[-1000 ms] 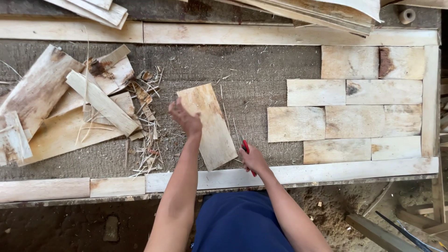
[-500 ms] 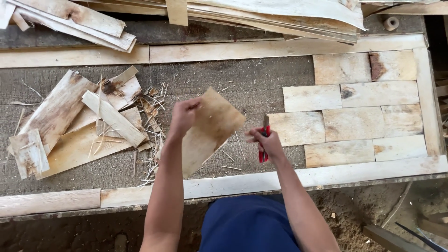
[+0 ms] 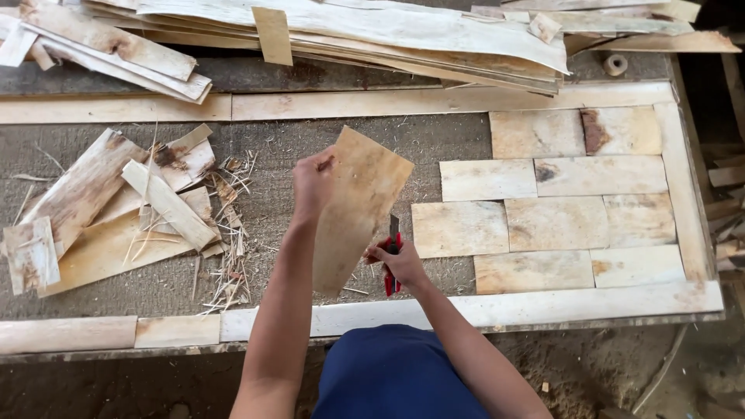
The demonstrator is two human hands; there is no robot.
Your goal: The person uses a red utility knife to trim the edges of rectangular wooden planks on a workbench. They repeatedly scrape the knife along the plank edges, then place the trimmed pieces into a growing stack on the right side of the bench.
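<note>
My left hand [image 3: 310,182] holds a thin, pale wood veneer sheet [image 3: 358,206] by its upper left edge, lifted above the grey work table [image 3: 310,140] and tilted. My right hand [image 3: 396,260] grips a red-handled utility knife [image 3: 391,268] with its blade against the sheet's lower right edge. To the right, several cut veneer pieces [image 3: 555,221] lie flat in rows on the table, fitted edge to edge.
A heap of veneer scraps and splinters [image 3: 116,206] lies at the left. Long veneer strips [image 3: 372,31] are stacked along the back. Wooden battens [image 3: 497,310] frame the table. A small tape roll [image 3: 615,64] sits at the back right. Dirt floor below.
The veneer sheet went from lying on the table to being raised and tilted in my left hand. My right hand brought the knife up to its lower right edge.
</note>
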